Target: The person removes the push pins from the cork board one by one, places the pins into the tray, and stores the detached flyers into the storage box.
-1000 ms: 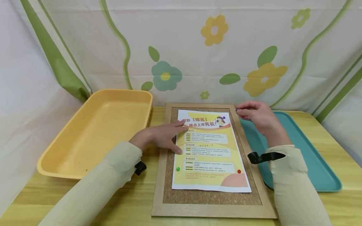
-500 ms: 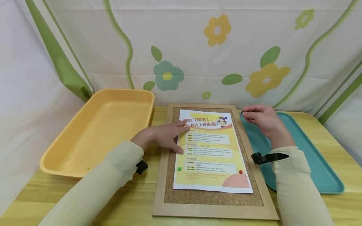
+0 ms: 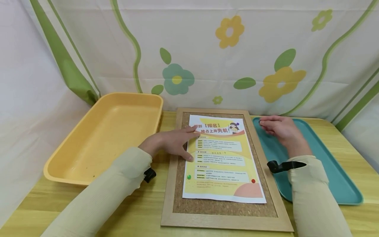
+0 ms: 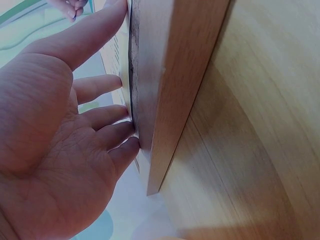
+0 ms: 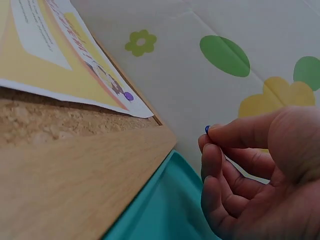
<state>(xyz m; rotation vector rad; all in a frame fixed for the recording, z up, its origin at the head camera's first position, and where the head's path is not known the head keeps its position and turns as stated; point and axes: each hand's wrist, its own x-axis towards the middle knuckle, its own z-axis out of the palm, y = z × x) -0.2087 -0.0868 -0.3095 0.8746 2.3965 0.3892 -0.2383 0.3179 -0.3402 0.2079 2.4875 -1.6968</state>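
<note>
Nearest the person, on the wooden tabletop (image 3: 142, 217), lies a cork board (image 3: 225, 171) in a pale wood frame, and on it a yellow printed poster (image 3: 222, 158) held at its near corners by a green pin (image 3: 189, 177) and a red pin (image 3: 253, 181). A little farther in, the left hand (image 3: 171, 142) rests flat on the poster's left edge with its fingers (image 4: 100, 117) straight and spread, apparently pressing the sheet to the cork so that it stays flat and in place; the left wrist view shows the fingertips against the board's surface beside the frame. The poster's far corners show no pins, though a small purple dot sits near the top right corner and it cannot be told whether that is print or a pin. Across the board, the right hand (image 3: 279, 130) hovers low over the far left corner of the teal tray (image 3: 325, 171), its fingers (image 5: 235, 135) curled together, thumb and forefinger pinching a small blue pin (image 5: 207, 129) by its head, probably the surest hold on so small a thing. To the left stands a deep yellow tray (image 3: 100, 138). Behind everything hangs a white flowered cloth (image 3: 225, 49).
</note>
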